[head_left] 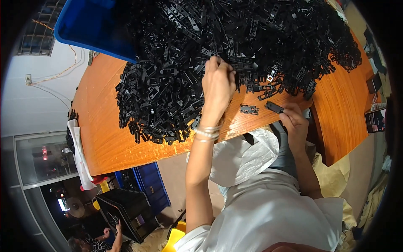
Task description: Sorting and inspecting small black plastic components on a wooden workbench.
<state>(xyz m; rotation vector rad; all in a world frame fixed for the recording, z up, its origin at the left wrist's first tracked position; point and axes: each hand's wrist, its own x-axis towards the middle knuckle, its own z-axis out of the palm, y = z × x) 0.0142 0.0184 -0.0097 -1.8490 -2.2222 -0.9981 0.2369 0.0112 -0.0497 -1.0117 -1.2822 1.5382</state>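
While the left hand (218, 82) digs into the black plastic clip pile (235, 46), fingers pinching one piece, the right hand (294, 122) grips a single clip (274, 107); picking seems underway, and lifting one free needs care.

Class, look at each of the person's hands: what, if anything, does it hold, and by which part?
The right hand pinches a small black plastic part by its near end. The left hand reaches into the heap of black parts; whether its fingers grip one cannot be told.
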